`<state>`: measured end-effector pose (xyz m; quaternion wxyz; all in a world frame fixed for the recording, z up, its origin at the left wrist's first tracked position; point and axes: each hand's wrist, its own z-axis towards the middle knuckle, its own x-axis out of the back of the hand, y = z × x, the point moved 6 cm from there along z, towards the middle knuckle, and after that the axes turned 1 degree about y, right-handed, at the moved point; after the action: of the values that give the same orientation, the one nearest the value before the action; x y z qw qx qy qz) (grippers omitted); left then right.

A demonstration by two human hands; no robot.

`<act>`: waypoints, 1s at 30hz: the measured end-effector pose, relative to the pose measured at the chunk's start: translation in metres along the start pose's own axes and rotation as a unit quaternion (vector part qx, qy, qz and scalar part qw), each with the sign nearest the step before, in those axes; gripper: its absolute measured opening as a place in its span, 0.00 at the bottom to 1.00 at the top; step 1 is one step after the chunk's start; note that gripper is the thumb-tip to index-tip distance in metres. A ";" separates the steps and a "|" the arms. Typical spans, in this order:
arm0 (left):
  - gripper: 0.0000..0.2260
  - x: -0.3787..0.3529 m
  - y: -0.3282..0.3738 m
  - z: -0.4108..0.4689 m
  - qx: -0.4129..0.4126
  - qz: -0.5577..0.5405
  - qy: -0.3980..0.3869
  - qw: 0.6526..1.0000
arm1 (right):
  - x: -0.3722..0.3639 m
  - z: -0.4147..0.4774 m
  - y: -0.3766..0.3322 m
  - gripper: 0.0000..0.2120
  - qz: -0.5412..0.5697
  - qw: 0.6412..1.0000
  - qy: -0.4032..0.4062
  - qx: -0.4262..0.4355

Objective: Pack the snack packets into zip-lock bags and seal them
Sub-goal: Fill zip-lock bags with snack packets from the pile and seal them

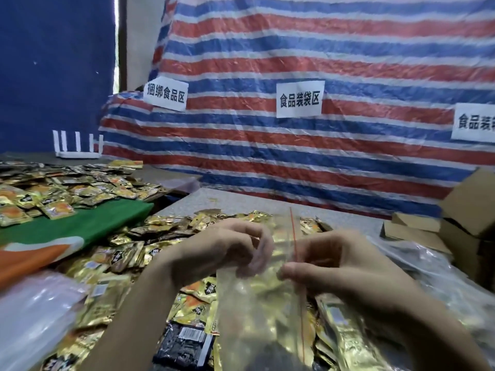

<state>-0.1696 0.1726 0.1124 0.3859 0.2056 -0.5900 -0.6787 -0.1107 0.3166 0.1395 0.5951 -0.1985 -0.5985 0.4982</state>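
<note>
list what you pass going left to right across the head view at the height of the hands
green cloth → loose snack packets → left hand → zip-lock bag → right hand → cardboard boxes

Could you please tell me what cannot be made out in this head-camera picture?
1. Left hand: the fingertips are motion-blurred behind the zip-lock bag, so its grip is unclear.
2. Packets inside the bag: their count is lost to blur and glare.
3. Red zip strip: sealed or open is unclear, because it is blurred and the right hand pinches over it.
4. Rightmost sign: cut off by the right edge.
5. The bag's bottom: cut off by the lower edge.
</note>
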 end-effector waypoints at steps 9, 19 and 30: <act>0.16 0.003 0.038 -0.026 -0.066 0.178 0.136 0.972 | 0.008 -0.005 0.000 0.13 0.123 0.989 0.060 -0.056; 0.03 -0.029 0.024 -0.015 -0.035 0.057 0.004 0.998 | 0.009 -0.004 -0.002 0.16 0.120 0.989 0.073 -0.054; 0.08 0.037 -0.009 -0.018 0.104 -0.030 0.183 0.977 | 0.034 -0.021 -0.002 0.27 -0.022 0.994 0.100 -0.026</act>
<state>-0.1816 0.1321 0.1065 0.4433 0.3829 -0.5705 -0.5756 -0.0978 0.3519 0.1546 0.6572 -0.2497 -0.5532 0.4469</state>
